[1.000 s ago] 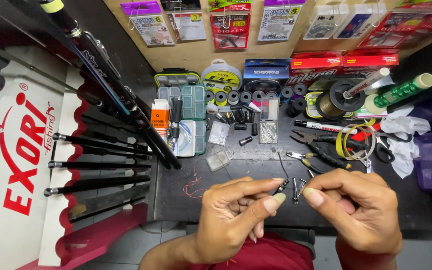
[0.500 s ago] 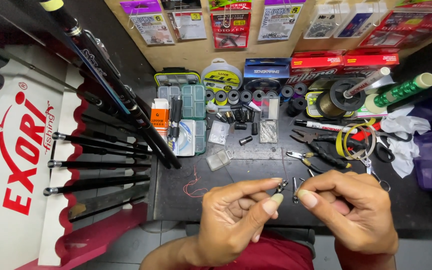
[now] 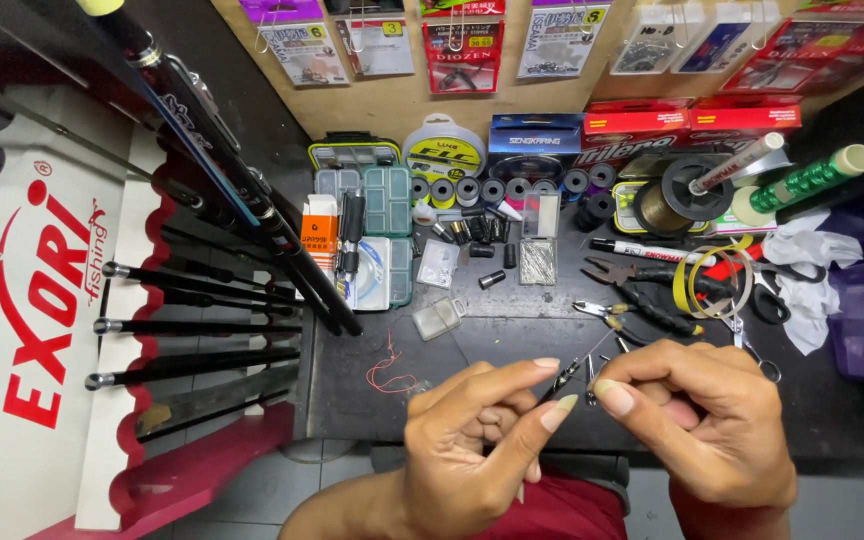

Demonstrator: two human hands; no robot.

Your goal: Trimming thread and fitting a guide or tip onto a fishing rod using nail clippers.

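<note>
A small metal clip [image 3: 564, 378] is being pinched in the left hand [image 3: 472, 440] and a second one [image 3: 593, 371] in the right hand [image 3: 697, 425], just above the bench [image 3: 512, 335] edge. Grip is being kept at fingertips only; either piece is likely being risked to a slip into the clutter or off the edge.

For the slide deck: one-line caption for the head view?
Left hand and right hand pinch a small metal fitting above a cluttered black worktop.

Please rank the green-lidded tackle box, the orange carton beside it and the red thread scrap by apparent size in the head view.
1. Green-lidded tackle box
2. Orange carton
3. Red thread scrap, though it lies nearer the camera, so less sure.
</note>
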